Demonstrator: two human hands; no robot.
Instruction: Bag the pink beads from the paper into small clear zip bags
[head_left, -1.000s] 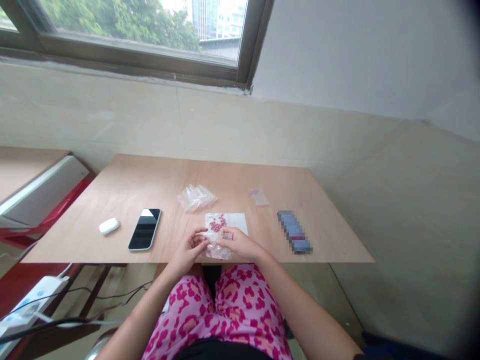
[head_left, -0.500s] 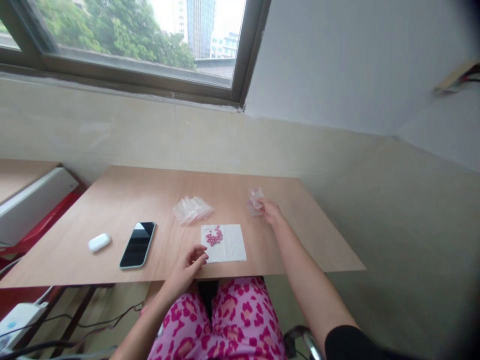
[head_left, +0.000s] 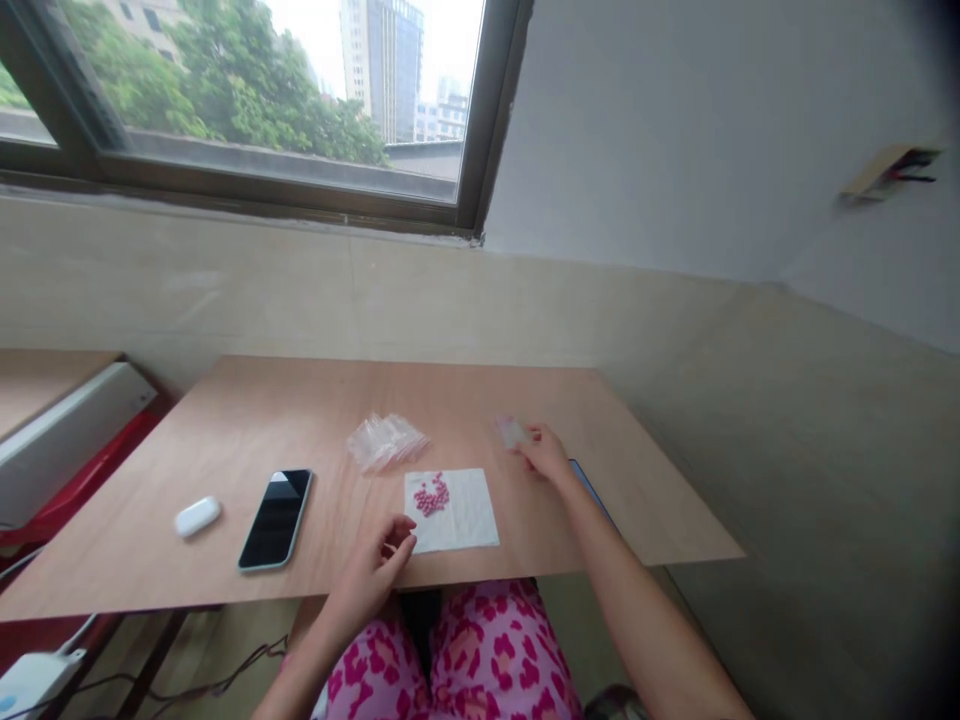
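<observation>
My right hand [head_left: 545, 455] is at the right side of the table, its fingertips at the edge of a small clear plastic bag [head_left: 511, 432] with a pinkish tint. Its fingers look slightly apart; contact with the bag is hard to make out. Beside the left edge of a white paper square [head_left: 469, 520], my left hand [head_left: 382, 555] rests with loosely curled fingers, thumb apart, holding nothing. Small pink beads [head_left: 431, 496] lie in a cluster on the paper. Behind it is a pile of clear plastic bags [head_left: 386, 443].
A phone [head_left: 275, 520] and a white earbud case [head_left: 198, 517] lie on the wooden table [head_left: 300, 400] at left. A thin blue-edged item [head_left: 592, 492] shows beside my right forearm. Cables [head_left: 225, 675] hang below the table's front edge.
The view has tilted upward. My right hand has drawn slightly toward me, and the bag at its fingertips now looks flatter. A blue-edged item has come into sight. The left hand has stayed put.
</observation>
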